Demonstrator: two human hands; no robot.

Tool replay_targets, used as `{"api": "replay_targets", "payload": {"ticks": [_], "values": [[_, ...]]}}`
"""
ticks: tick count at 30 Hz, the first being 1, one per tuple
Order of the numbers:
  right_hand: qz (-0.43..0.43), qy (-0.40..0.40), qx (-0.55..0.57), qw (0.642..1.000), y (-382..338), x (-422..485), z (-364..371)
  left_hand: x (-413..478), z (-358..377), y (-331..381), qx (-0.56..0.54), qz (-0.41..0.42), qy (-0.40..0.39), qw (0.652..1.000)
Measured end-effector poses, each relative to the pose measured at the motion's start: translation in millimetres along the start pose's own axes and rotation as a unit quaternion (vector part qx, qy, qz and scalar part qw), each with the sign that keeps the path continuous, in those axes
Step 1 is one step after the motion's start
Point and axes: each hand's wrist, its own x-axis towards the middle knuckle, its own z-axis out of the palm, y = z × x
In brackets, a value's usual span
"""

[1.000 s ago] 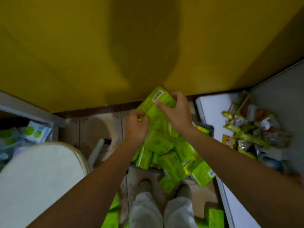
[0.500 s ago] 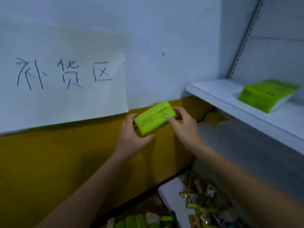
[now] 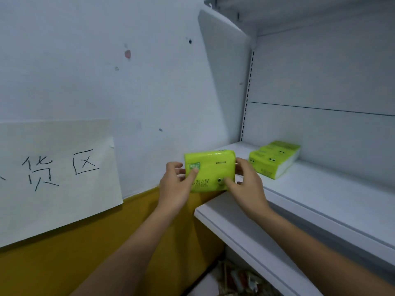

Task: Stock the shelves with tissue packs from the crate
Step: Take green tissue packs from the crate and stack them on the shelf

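A bright green tissue pack (image 3: 210, 170) is held upright, its printed face toward me, at the left end of the white shelf (image 3: 333, 201). My left hand (image 3: 176, 186) grips its left side, thumb on the front. My right hand (image 3: 245, 184) grips its right side, thumb low on the front. Further back on the same shelf, to the right, two green tissue packs (image 3: 275, 159) lie side by side. The crate is out of view.
A white paper sign (image 3: 53, 176) with handwritten characters hangs on the wall at left, above a yellow wall band (image 3: 64, 257). Another shelf board (image 3: 299, 9) runs overhead. Mixed small packets (image 3: 239, 276) lie on a lower shelf.
I raised the green pack from the crate on the floor up to shelf height. It turned from tilted to upright and moved right, to the shelf's left end. The view swung up.
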Motion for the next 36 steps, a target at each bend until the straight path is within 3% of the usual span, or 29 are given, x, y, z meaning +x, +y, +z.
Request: {"api": "replay_targets", "payload": {"ticks": [6,17,23,30,36], "values": [[-0.041,-0.028,-0.065,0.997,27.4,12.5,-35.9,13.3,45.5,14.5,0.002,-0.027,-0.037,0.999],[-0.093,-0.02,-0.187,0.978,93.1,68.2,-134.3,46.2,168.0,47.3,-0.012,0.012,-0.099,0.995],[-0.049,0.028,-0.333,0.941,137.6,95.4,-198.9,54.6,260.3,65.3,-0.036,0.033,-0.148,0.988],[0.088,0.099,-0.292,0.947,200.4,113.7,-244.2,58.6,313.6,42.2,-0.014,0.09,-0.175,0.98],[0.206,0.105,-0.282,0.931,240.8,132.9,-240.5,72.9,285.2,9.9,0.025,0.105,-0.101,0.989]]}}
